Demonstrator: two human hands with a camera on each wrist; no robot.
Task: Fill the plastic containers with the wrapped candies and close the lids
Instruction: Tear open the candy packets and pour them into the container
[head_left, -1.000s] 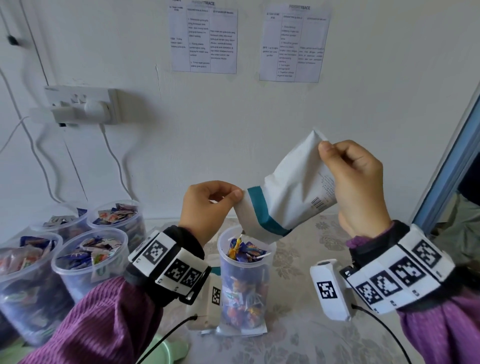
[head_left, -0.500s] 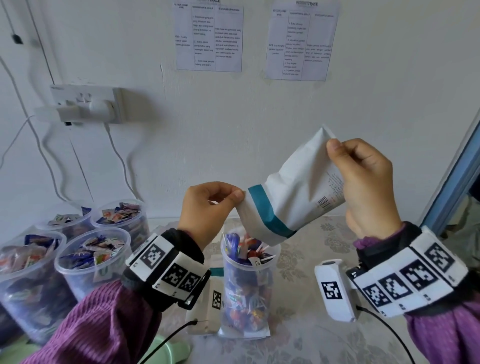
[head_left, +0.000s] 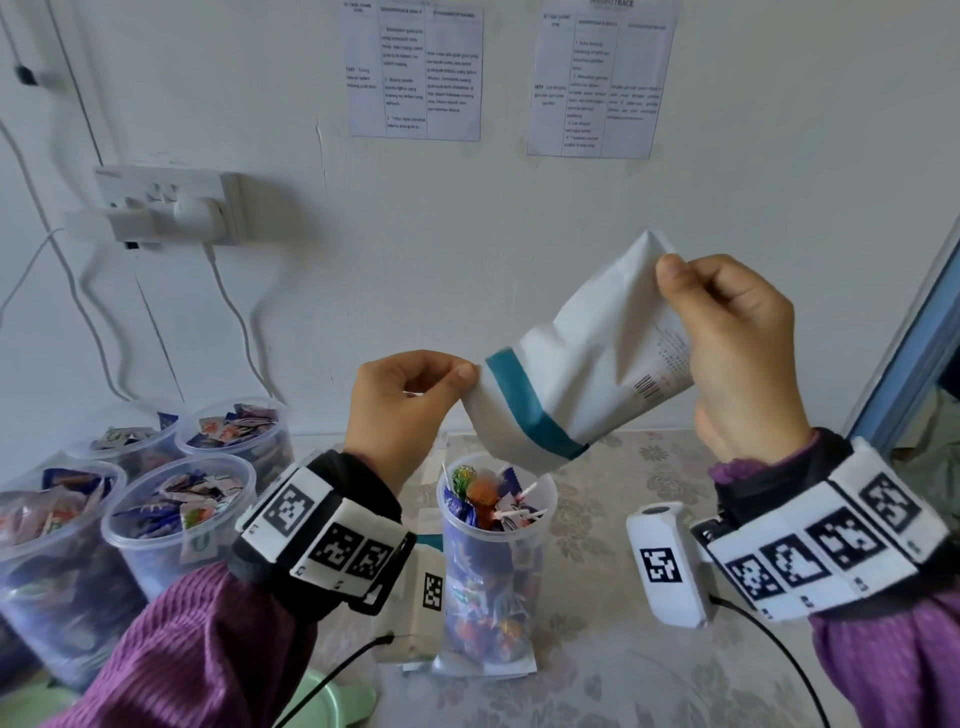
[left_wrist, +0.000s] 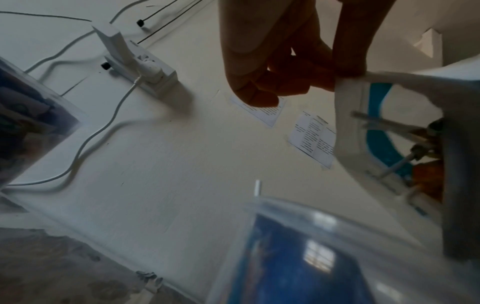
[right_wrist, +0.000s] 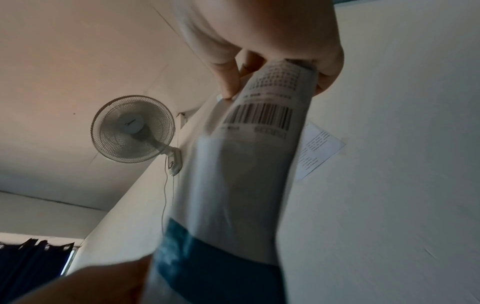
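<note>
A white bag (head_left: 582, 374) with one teal band is held tipped in the air, mouth down, just above one tall clear container (head_left: 493, 561) at the table's middle. The container is open and filled to the rim with wrapped candies (head_left: 480, 499), lollipop sticks poking out; it stands on a flat white packet (head_left: 483, 670). The left hand (head_left: 402, 410) pinches the bag's mouth edge at 9 o'clock between thumb and forefinger, other fingers curled. The right hand (head_left: 737, 353) pinches the bag's raised bottom at 2 o'clock, thumb in front, fingers curled behind. The right wrist view shows one barcode (right_wrist: 259, 117) on the bag just below those fingers.

At 9 o'clock from the container stand four wider clear tubs (head_left: 176, 525), all open and filled with wrapped candies, grouped two by two near the wall. The table (head_left: 623, 670) wears a pale floral cloth. Each wrist carries a band of black-and-white markers, with one white camera box under each. On the wall at 12 o'clock hang two printed sheets (head_left: 415, 73); at 10 o'clock is one socket (head_left: 171, 208) with a white plug and cables. One wall fan (right_wrist: 132, 128) shows in the right wrist view
</note>
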